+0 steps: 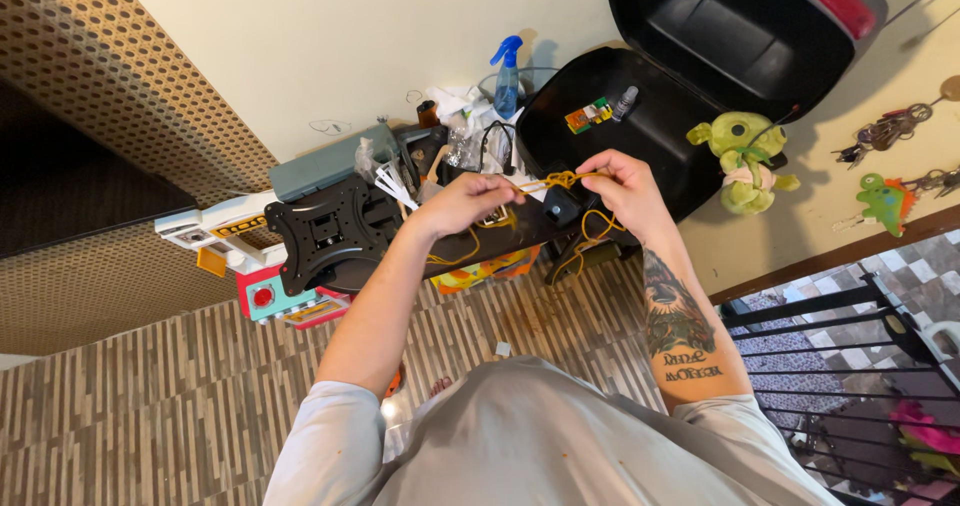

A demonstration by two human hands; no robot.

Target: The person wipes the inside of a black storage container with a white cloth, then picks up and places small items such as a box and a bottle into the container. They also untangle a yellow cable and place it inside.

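Note:
A thin yellow cord [556, 180] stretches between both of my hands, knotted or twisted at its middle. My left hand [462, 201] pinches its left end. My right hand [620, 184] pinches the right end, and the rest of the cord hangs down in loops [592, 228] below that hand. A small black box-like object [560, 207] sits just under the knot, between the hands. Both forearms reach forward from my grey shirt.
An open black hard case [690, 76] leans against the wall. A black metal mounting bracket [330, 228], a blue spray bottle [507, 74], a toy blaster [215, 231], a green plush [745, 161], hanging keys [885, 131] and a black railing [850, 346] surround me.

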